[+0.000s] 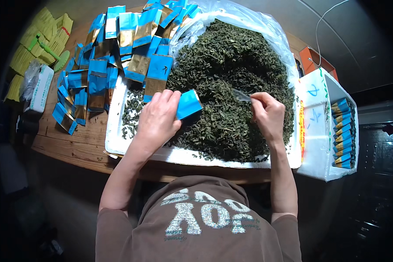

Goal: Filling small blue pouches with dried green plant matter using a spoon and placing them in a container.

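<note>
My left hand (159,118) grips a blue foil packet (189,104) over the near left part of a heap of dried, dark green leaves (226,127), which look like tea. Its pale-edged end points to the right. Between the thumb and fingers of my right hand (269,109) is a small clear plastic piece (241,96), its far end against the leaves; its exact kind cannot be told. The heap fills a white foam tray (114,139) with a clear plastic liner (262,23) at its back. Just beyond my left hand lies another blue and gold packet (159,70).
Many blue and gold packets (98,80) cover the wooden table (75,147) at left. Yellow packets (36,39), a green plastic stand (49,50) and a white box (41,88) sit farther left. Rightward are a foam box (314,144) holding packed packets (344,134) and an orange box (317,62).
</note>
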